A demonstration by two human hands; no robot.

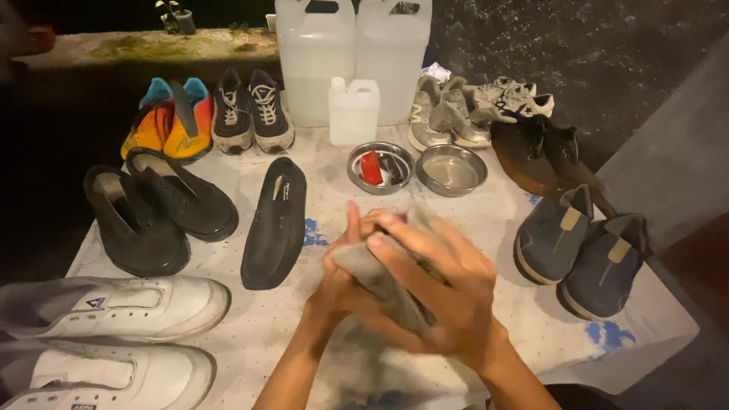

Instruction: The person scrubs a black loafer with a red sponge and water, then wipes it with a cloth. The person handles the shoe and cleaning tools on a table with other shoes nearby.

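Both my hands meet at the middle of the view around a grey cloth (377, 281). My left hand (345, 262) is folded under and behind the cloth, fingers upright. My right hand (440, 285) lies over it, fingers wrapped across the top. The cloth is bunched between the palms and blurred. A black insole (276, 222) lies flat on the white dotted sheet (258, 323) just left of my hands.
Shoes ring the sheet: white pair (114, 307) front left, black pair (156, 209), orange-blue pair (171, 121), dark sneakers (250, 112), grey sneakers (448, 114), brown shoes (535, 152), blue pair (581, 247). Two steel bowls (452, 171), a small jug (354, 111) and big jugs (315, 61) stand behind.
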